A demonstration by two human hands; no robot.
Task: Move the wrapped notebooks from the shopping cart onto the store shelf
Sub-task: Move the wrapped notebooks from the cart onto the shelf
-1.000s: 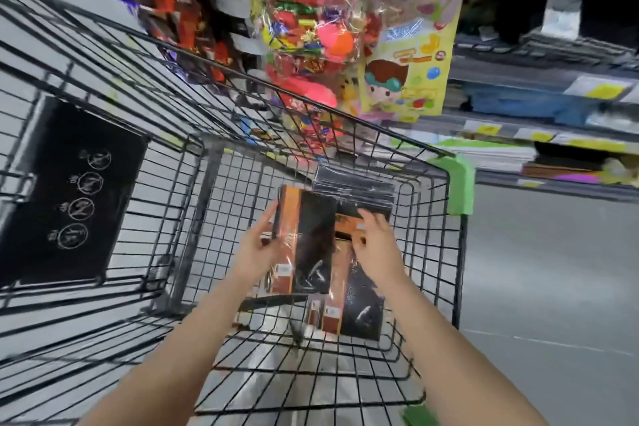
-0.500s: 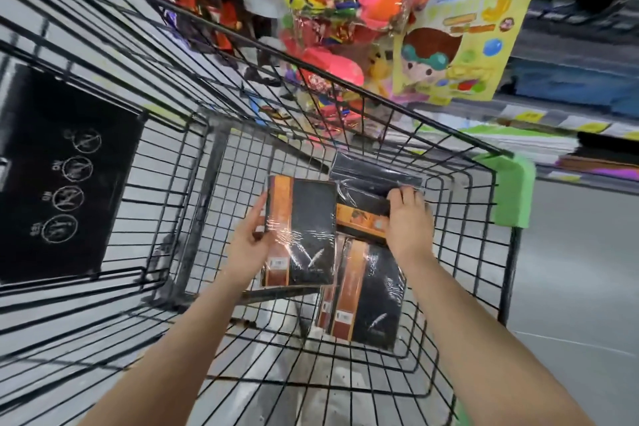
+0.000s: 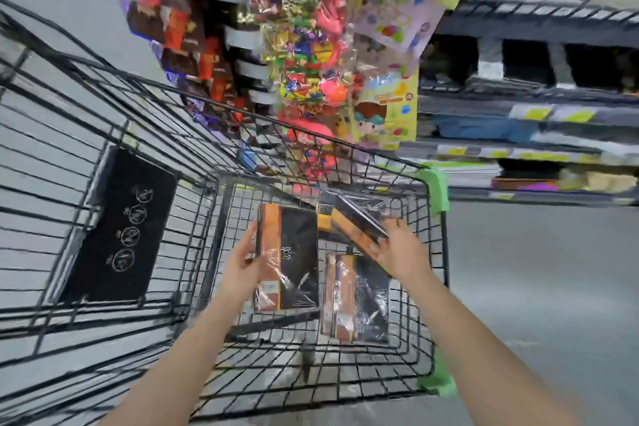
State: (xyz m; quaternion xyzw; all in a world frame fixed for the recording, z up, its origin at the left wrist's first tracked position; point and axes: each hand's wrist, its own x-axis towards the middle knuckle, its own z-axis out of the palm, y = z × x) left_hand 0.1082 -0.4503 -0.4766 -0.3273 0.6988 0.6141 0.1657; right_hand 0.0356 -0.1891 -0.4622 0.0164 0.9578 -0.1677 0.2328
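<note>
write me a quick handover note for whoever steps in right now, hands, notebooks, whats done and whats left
Left hand: grip closed on one wrapped notebook, held upright over the cart.
Right hand: grip closed on a second notebook, tilted, at the far end of the basket.
A third notebook lies in the cart bottom near the right side; more may be under it, hard to tell.
Done: two notebooks picked up, none seen placed on the shelf.
Left: carry both to the shelf on the right, then come back for the rest.
</note>
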